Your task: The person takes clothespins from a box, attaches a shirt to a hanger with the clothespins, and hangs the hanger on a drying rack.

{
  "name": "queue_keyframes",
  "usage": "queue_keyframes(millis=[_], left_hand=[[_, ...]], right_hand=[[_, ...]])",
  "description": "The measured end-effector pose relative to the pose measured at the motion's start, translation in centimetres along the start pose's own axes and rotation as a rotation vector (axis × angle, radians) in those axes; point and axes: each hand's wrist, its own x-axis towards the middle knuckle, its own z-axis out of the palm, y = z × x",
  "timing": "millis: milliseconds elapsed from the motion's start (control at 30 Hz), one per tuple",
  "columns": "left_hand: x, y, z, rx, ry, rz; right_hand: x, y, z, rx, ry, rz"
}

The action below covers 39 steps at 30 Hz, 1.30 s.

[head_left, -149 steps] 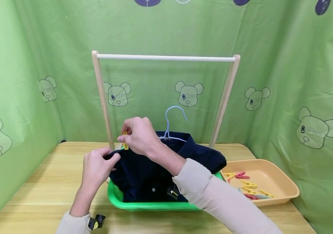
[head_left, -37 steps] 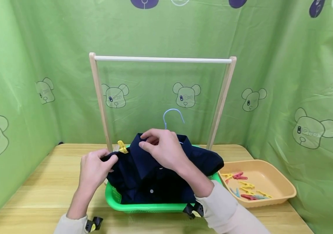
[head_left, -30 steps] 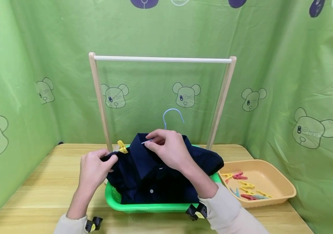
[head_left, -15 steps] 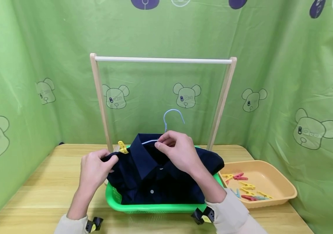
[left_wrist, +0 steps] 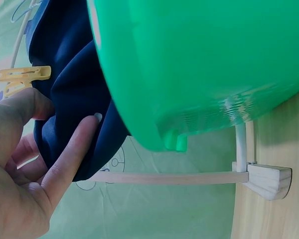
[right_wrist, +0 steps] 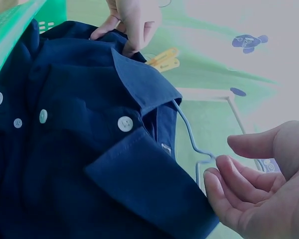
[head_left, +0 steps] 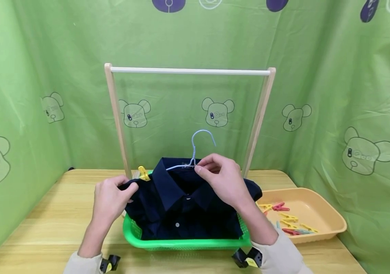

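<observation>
A dark navy button-up shirt (head_left: 195,217) lies over a green plastic basket (head_left: 188,243), a light blue wire hanger (head_left: 194,150) inside its collar. At the shirt's left shoulder, my left hand (head_left: 113,198) pinches the cloth between thumb and fingers. Right beside that grip, a yellow clothespin (head_left: 143,173) is clipped on the shoulder; the left wrist view shows the clothespin (left_wrist: 25,75) above my thumb. My right hand (head_left: 224,180) is close by the hanger's neck, fingers loosely bent. In the right wrist view, a gap shows between its thumb (right_wrist: 254,145) and fingertips.
Behind the basket stands a rack with wooden posts and a white rail (head_left: 189,71). An orange tray (head_left: 318,213) at the right holds several clothespins (head_left: 289,217) in yellow, red and blue. Green curtains (head_left: 352,95) enclose the wooden table (head_left: 51,213) at the back and sides.
The yellow clothespin, earlier in my right hand, now sits on the shoulder. My right hand has moved rightward across the collar and hanger, uncovering the hanger's neck. My left hand keeps its grip.
</observation>
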Motion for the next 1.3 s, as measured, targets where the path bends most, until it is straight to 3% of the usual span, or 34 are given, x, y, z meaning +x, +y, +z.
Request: queue_keyframes(millis=[833, 1300], left_hand=[[0.1, 0.0, -0.2, -0.01, -0.005, -0.019], [0.1, 0.0, -0.2, -0.025, -0.008, -0.016]], right_hand=[[-1.2, 4.0, -3.7, -0.003, 0.131, 0.086], [-2.2, 6.0, -5.4, 0.061, 0.149, 0.172]])
